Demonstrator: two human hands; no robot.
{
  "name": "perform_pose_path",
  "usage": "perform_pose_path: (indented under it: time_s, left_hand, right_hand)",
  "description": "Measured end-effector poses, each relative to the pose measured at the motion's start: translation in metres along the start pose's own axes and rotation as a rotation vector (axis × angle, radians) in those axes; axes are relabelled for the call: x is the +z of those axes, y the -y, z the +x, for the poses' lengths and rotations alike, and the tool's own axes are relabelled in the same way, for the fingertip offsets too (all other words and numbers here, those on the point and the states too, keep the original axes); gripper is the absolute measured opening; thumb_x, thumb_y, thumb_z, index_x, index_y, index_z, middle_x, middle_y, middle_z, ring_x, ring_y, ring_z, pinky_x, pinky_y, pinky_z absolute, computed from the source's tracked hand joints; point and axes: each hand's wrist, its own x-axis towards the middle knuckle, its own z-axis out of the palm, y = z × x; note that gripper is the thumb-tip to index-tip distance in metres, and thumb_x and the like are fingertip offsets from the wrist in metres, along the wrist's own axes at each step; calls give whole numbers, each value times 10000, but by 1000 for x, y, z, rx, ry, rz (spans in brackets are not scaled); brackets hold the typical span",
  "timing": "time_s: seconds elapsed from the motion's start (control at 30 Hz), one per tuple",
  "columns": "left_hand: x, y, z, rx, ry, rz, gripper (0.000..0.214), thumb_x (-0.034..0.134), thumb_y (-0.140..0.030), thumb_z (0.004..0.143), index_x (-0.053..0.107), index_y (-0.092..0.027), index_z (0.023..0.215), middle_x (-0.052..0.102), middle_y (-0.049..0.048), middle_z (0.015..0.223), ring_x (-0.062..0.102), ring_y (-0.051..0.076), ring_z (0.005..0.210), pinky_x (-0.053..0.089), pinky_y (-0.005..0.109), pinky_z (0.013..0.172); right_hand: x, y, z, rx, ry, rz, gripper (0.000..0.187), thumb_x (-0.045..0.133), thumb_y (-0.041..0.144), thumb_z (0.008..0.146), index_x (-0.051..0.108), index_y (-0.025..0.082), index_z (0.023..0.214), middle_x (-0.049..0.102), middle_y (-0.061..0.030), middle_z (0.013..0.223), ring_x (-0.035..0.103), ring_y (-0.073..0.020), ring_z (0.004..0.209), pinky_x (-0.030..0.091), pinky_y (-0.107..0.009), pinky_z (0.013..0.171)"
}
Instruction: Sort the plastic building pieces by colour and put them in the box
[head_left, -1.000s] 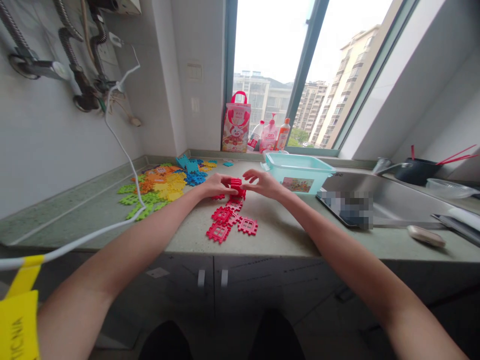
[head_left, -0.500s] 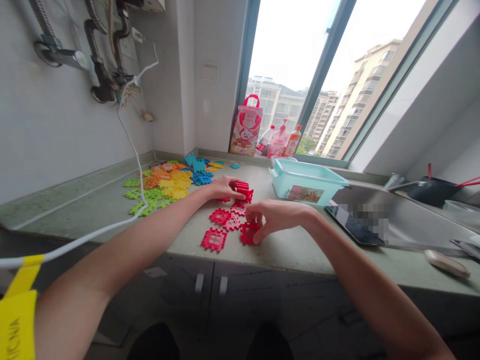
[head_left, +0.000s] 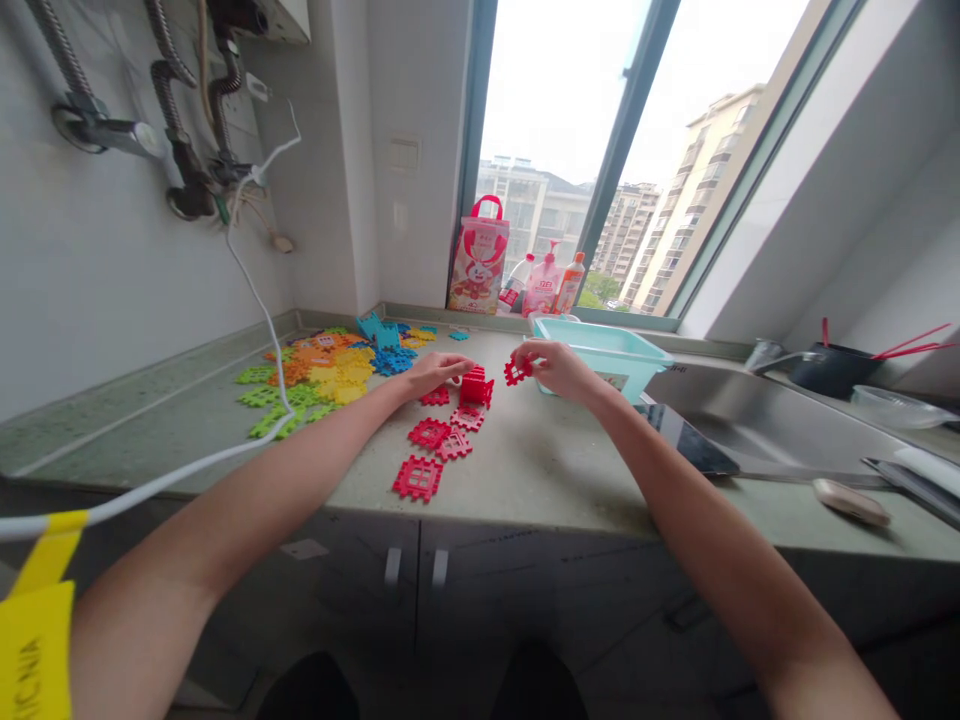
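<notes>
My left hand [head_left: 437, 370] is closed against a standing row of red interlocking tiles [head_left: 474, 386], its fingertips at the row's upper left. Pinched in my right hand [head_left: 553, 366] is a single red tile [head_left: 517, 371] with window-like openings, raised above the counter just right of the row. Toward the counter's front edge several loose red tiles lie flat, among them a square window tile [head_left: 418, 478], another red tile [head_left: 430, 433] and one with a pointed shape [head_left: 454, 444].
Yellow tiles [head_left: 341, 378], green tiles [head_left: 281, 402] and blue tiles [head_left: 391, 360] lie heaped at left, crossed by a white cable [head_left: 279, 365]. A turquoise bin [head_left: 634, 372] stands behind my right hand. Right of it are a dark tablet [head_left: 694, 445] and a sink [head_left: 780, 420].
My right hand has lifted the red tile from near the front edge and carried it up and away, beside the row. My left hand stays at the row. The view has shifted slightly.
</notes>
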Motion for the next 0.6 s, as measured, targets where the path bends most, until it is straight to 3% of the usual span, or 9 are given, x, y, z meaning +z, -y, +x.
perform_pose_path:
  time_s: [0.13, 0.23, 0.3, 0.4, 0.53, 0.6]
  left_hand:
    - [-4, 2, 2, -25, -44, 44, 807, 592, -830, 836, 751, -128, 1201, 752, 105, 981, 654, 210, 792, 493, 291, 661]
    - [-12, 5, 5, -32, -136, 83, 665, 496, -670, 923, 765, -125, 1191, 761, 121, 1011, 655, 204, 785, 481, 293, 644]
    - [-18, 5, 5, 1, -175, 162, 548, 577, -535, 868, 775, -134, 1186, 768, 104, 1006, 660, 202, 813, 491, 293, 682]
    - [-21, 1, 1, 63, -86, 282, 544, 744, -390, 723, 782, -148, 1209, 779, 64, 932, 667, 199, 813, 490, 286, 716]
    - [-16, -5, -6, 90, 110, 309, 493, 789, -427, 749, 809, -182, 1176, 796, 48, 908, 682, 199, 810, 457, 268, 689]
    - [-14, -5, -6, 83, 138, 314, 481, 797, -473, 762, 818, -188, 1149, 791, 41, 884, 673, 191, 781, 444, 262, 667]
  right_hand:
    - [2, -11, -2, 45, 246, -198, 336, 544, -25, 695, 772, 202, 793, 791, -32, 852, 712, -207, 814, 521, -284, 754]
    - [9, -7, -2, 17, 144, -293, 403, 564, -23, 747, 820, 225, 935, 809, -41, 969, 722, -216, 874, 514, -295, 796]
    - [17, -2, -1, 7, 51, -310, 336, 625, 61, 828, 829, 247, 1020, 813, -45, 1006, 728, -223, 887, 516, -308, 819]
    - [30, 4, -2, 14, 100, -312, 139, 709, 249, 897, 845, 246, 922, 814, -54, 920, 726, -230, 804, 512, -318, 786]
    - [44, 7, -4, 34, 167, -266, 182, 689, 283, 923, 849, 223, 863, 811, -56, 848, 694, -205, 691, 495, -305, 719]
    - [46, 9, -4, 15, 174, -293, 217, 645, 247, 939, 855, 212, 896, 814, -65, 870, 690, -198, 687, 486, -302, 712]
